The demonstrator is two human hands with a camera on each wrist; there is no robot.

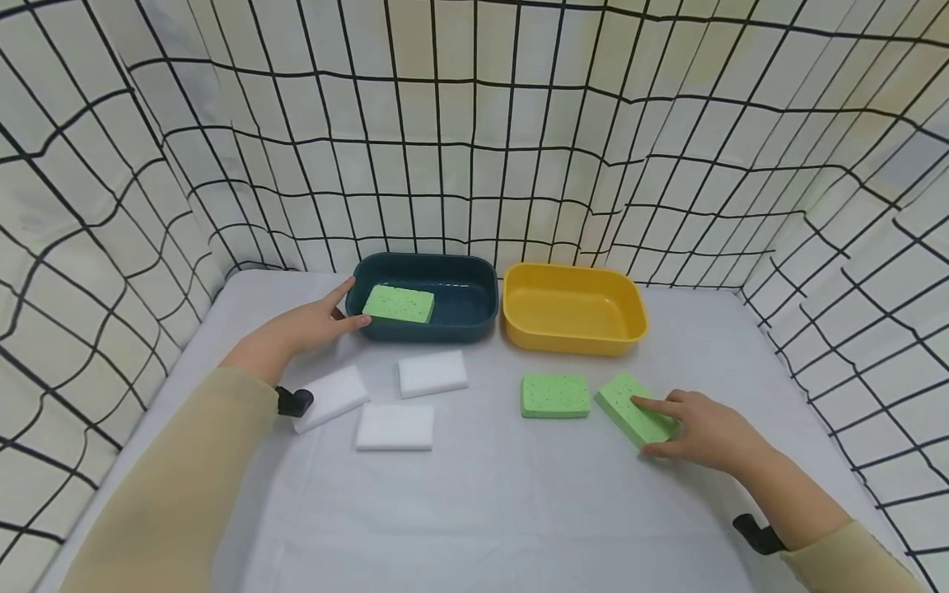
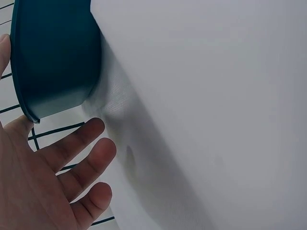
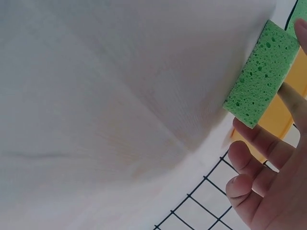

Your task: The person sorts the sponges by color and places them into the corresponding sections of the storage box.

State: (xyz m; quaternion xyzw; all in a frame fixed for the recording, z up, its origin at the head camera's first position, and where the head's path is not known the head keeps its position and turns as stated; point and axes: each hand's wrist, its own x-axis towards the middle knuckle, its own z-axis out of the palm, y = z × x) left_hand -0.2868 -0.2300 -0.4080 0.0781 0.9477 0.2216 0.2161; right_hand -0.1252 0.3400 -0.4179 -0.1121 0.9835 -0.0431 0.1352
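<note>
A dark teal container (image 1: 463, 329) stands at the back with a green sponge (image 1: 399, 304) lying in its left part. My left hand (image 1: 307, 328) holds this container by its left end, thumb at the front rim and forefinger at the back. Its other fingers stick out free below the rim in the left wrist view. At the right, my right hand (image 1: 708, 432) grips a slanted green sponge (image 3: 261, 74) by its edges, between thumb and fingers. Just left of that sponge, another green sponge (image 1: 554, 396) lies flat on the white cloth.
A yellow container (image 1: 571, 338) with nothing in it stands right beside the teal one. Three white sponge blocks (image 1: 395, 428) lie on the white-covered table (image 1: 489, 511), front left of the containers. Black wire mesh (image 1: 474, 148) over pale cloth encloses the back and sides.
</note>
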